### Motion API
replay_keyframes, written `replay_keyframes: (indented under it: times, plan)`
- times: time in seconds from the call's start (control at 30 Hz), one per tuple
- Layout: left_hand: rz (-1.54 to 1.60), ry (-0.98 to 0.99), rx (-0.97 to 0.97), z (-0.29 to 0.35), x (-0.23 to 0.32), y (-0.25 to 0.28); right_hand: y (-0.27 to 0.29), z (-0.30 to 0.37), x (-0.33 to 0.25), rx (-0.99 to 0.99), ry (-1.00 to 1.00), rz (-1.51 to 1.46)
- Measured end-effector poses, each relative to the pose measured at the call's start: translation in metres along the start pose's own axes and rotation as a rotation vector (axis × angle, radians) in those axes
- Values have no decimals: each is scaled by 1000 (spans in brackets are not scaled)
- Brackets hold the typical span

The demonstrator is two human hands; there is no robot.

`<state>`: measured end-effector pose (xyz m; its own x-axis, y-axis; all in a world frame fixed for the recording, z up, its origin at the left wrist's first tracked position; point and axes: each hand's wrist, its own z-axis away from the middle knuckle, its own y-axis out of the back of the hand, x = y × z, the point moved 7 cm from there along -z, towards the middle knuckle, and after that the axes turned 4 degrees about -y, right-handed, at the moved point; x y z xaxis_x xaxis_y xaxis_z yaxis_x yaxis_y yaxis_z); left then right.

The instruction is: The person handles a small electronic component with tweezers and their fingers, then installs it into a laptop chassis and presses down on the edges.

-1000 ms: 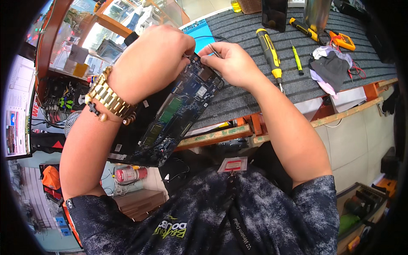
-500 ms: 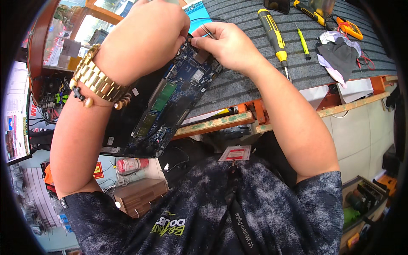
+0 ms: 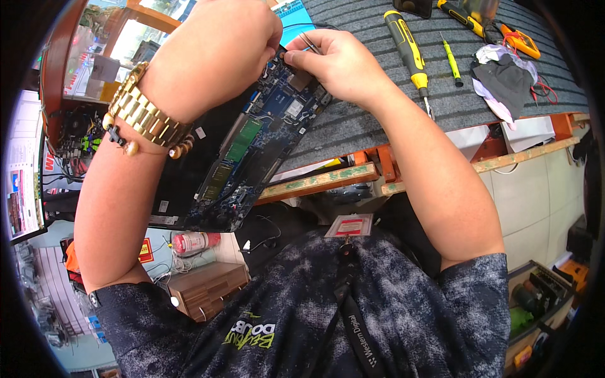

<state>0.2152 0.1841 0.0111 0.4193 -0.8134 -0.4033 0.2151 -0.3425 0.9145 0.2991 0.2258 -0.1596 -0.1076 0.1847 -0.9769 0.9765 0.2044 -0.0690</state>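
Observation:
An opened laptop base (image 3: 277, 126) lies tilted before me, its blue circuit board bare and a green memory module (image 3: 244, 141) set along it. My left hand (image 3: 220, 53), a gold watch on its wrist, is closed over the far end of the board; its bent fingers hide what they pinch. My right hand (image 3: 343, 66) meets it at the same far corner, thumb and forefinger pressed together there. Thin metal tweezers (image 3: 309, 43) stick out between that hand's fingers. The tweezers' tips cannot be made out.
A yellow-black electric screwdriver (image 3: 408, 50), a slim green screwdriver (image 3: 451, 63), crumpled cloths (image 3: 504, 82) and an orange multimeter (image 3: 520, 41) lie on the ribbed grey mat (image 3: 353, 129). The wooden bench edge (image 3: 321, 183) runs close to me. A blue sheet (image 3: 295, 19) lies behind my hands.
Both hands keep to the same far corner of the laptop, with only slight finger shifts. The tweezers stay in my right hand, moved very little.

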Motion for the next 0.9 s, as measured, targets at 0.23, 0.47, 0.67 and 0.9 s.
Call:
replay_keyframes:
  times: [0.23,0.47,0.67,0.9]
  plan:
    - [16,12,0,0,0,1,0,0,0,-5,-13,-5]
    - [18,21,-15,-1,-2,-1,1,0,2,34,0,-58]
    - [44,6,1,0,-4,-2,1,-2,5,39,8,-48]
    - [24,9,-1,1,-3,-2,0,-2,5,54,13,-22]
